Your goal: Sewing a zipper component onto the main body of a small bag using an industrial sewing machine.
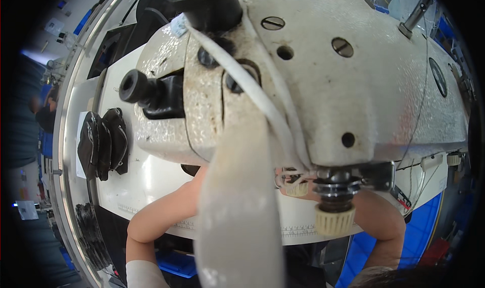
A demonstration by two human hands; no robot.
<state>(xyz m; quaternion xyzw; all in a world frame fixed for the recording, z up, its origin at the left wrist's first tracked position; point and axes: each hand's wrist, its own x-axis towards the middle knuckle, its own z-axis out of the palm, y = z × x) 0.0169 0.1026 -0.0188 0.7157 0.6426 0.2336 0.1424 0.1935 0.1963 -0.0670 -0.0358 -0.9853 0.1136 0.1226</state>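
A white sewing machine head (323,106) fills the middle of the head view and hides both my hands. My left forearm (161,212) comes up from the lower edge and passes behind a pale blurred strap (240,202). On the other side, my right forearm (381,222) bends inward behind the tension knob (334,220). A small dark edge (190,170) shows below the machine head, near my left arm; its kind cannot be made out. What my fingers touch or hold is hidden.
Black zippered fabric pieces (103,144) lie stacked at the left of the white table (151,182). A ruler scale (298,231) runs along its near edge. A blue bin (424,227) stands at the lower right. Another person (46,111) is at the far left.
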